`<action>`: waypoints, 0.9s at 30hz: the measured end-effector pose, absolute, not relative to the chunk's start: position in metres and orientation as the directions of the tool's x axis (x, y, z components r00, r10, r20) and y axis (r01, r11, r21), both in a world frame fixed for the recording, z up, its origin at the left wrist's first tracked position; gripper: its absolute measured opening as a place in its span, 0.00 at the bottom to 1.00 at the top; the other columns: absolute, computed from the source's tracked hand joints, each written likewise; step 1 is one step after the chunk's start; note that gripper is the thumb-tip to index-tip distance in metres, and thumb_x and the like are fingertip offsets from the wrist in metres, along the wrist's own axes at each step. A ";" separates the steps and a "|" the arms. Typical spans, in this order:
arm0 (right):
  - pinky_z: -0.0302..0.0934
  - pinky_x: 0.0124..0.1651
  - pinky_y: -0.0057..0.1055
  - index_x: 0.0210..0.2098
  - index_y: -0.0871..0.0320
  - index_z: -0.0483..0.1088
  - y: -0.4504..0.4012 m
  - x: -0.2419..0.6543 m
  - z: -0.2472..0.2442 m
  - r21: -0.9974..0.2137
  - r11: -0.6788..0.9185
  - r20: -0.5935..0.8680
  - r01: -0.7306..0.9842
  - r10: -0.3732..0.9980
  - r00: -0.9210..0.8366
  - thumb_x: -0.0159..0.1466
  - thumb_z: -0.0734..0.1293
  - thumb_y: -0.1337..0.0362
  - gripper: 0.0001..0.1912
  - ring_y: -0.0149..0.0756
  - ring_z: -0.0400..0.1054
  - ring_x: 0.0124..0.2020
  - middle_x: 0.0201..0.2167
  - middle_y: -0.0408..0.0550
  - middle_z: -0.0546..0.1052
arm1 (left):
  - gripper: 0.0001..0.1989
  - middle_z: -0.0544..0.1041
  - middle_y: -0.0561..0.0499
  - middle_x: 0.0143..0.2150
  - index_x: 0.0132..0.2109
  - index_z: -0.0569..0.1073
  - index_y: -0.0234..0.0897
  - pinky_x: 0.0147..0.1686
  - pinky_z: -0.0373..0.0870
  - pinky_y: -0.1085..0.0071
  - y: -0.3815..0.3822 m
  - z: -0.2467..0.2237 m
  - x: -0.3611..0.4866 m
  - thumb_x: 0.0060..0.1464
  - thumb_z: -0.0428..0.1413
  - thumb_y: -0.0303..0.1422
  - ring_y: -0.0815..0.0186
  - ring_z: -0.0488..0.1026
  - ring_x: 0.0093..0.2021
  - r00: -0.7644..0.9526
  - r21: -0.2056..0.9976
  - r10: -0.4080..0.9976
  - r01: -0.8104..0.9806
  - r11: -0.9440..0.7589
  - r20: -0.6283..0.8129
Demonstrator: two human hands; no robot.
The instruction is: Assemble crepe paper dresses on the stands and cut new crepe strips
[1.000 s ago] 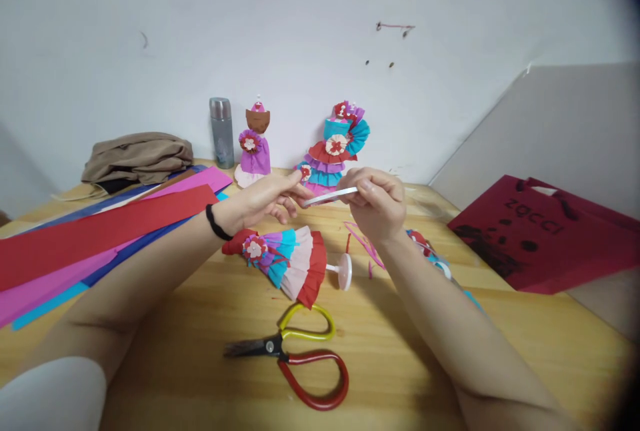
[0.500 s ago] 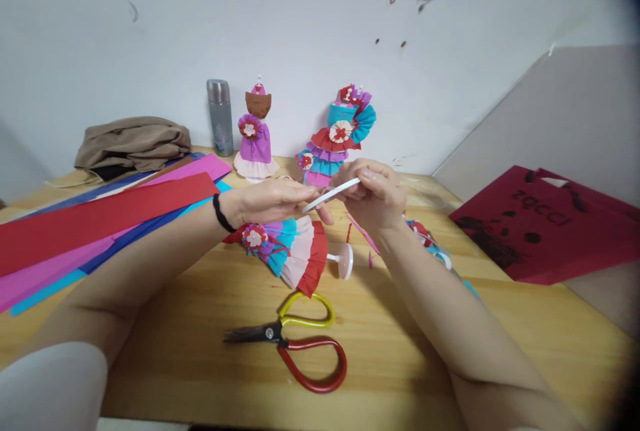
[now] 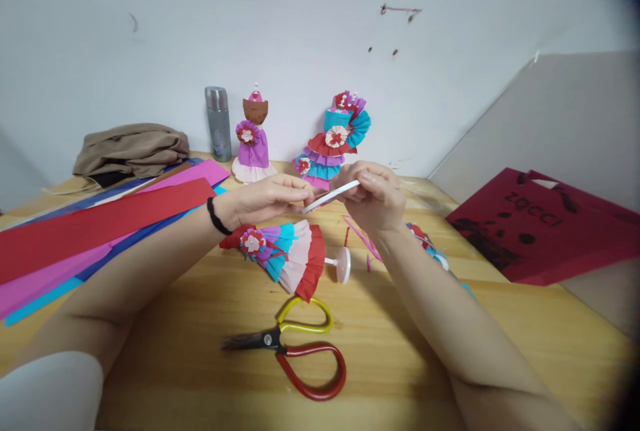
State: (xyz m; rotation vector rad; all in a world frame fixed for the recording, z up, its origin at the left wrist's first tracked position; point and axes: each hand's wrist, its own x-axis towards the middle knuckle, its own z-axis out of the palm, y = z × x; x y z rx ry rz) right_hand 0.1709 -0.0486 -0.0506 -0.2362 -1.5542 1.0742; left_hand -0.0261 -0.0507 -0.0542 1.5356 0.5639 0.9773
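A thin white disc (image 3: 331,196), seen nearly edge-on, is held up between my hands above the table. My right hand (image 3: 373,196) grips its upper right end between thumb and fingers. At its lower left end my left hand (image 3: 280,196) has its thumb and fingertips pressed together, touching or very near the edge; anything small between them is hidden. Below the hands a little paper dress (image 3: 285,251) in turquoise, pink and red lies on its side, its stand with a round white base (image 3: 343,265) pointing right.
Scissors (image 3: 270,339) lie in front. Coloured paper strips (image 3: 110,221) and a brown cloth (image 3: 133,151) are at left. A bottle (image 3: 219,124) and two upright paper dresses (image 3: 254,151) (image 3: 330,151) stand by the wall. A red bag (image 3: 540,224) is at right.
The fingers of my left hand have drawn together at the disc's lower end, where they were more stretched out. The view has shifted slightly. My right hand keeps its grip.
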 end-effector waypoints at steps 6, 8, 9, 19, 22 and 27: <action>0.45 0.22 0.30 0.14 0.56 0.63 -0.046 0.176 -0.047 -0.731 0.604 0.673 -0.318 0.716 -0.186 0.54 0.72 0.54 0.20 0.27 0.47 0.16 0.12 0.37 0.52 | 0.12 0.81 0.39 0.47 0.29 0.80 0.33 0.50 0.71 0.65 -0.051 -0.037 -0.037 0.50 0.64 0.40 0.60 0.77 0.48 0.582 0.961 0.768 -0.104 -0.257 0.268; 0.44 0.22 0.29 0.15 0.56 0.64 -0.045 0.177 -0.046 -0.724 0.615 0.678 -0.313 0.718 -0.157 0.53 0.73 0.55 0.20 0.26 0.47 0.16 0.12 0.36 0.52 | 0.12 0.82 0.41 0.43 0.29 0.81 0.33 0.45 0.72 0.68 -0.055 -0.030 -0.039 0.51 0.64 0.39 0.62 0.77 0.44 0.493 0.922 0.797 -0.029 -0.386 0.349; 0.45 0.22 0.29 0.15 0.56 0.64 -0.044 0.176 -0.046 -0.722 0.617 0.678 -0.313 0.722 -0.140 0.53 0.73 0.55 0.19 0.26 0.46 0.17 0.12 0.36 0.51 | 0.12 0.82 0.42 0.40 0.29 0.81 0.34 0.42 0.72 0.70 -0.058 -0.026 -0.040 0.51 0.63 0.39 0.64 0.76 0.40 0.447 0.895 0.804 0.019 -0.446 0.391; 0.45 0.23 0.29 0.16 0.55 0.57 -0.044 0.168 -0.051 -0.693 0.638 0.671 -0.337 0.741 0.023 0.55 0.72 0.55 0.22 0.26 0.43 0.18 0.15 0.35 0.48 | 0.15 0.82 0.43 0.33 0.31 0.78 0.31 0.28 0.75 0.75 -0.072 -0.027 -0.029 0.49 0.66 0.41 0.66 0.79 0.28 0.346 0.956 0.894 -0.174 -0.236 0.284; 0.45 0.24 0.30 0.17 0.55 0.56 -0.043 0.167 -0.053 -0.681 0.639 0.675 -0.359 0.737 0.033 0.56 0.72 0.54 0.23 0.26 0.43 0.18 0.15 0.35 0.47 | 0.14 0.81 0.44 0.32 0.30 0.77 0.31 0.35 0.78 0.73 -0.071 -0.032 -0.026 0.49 0.67 0.39 0.62 0.82 0.34 0.388 0.954 0.891 -0.269 -0.136 0.237; 0.47 0.25 0.30 0.17 0.56 0.58 -0.041 0.165 -0.057 -0.707 0.584 0.641 -0.399 0.767 -0.012 0.56 0.71 0.53 0.22 0.26 0.44 0.18 0.16 0.35 0.48 | 0.10 0.82 0.44 0.34 0.30 0.78 0.30 0.43 0.78 0.73 -0.066 -0.034 -0.029 0.52 0.66 0.34 0.62 0.82 0.40 0.382 0.932 0.891 -0.347 -0.108 0.246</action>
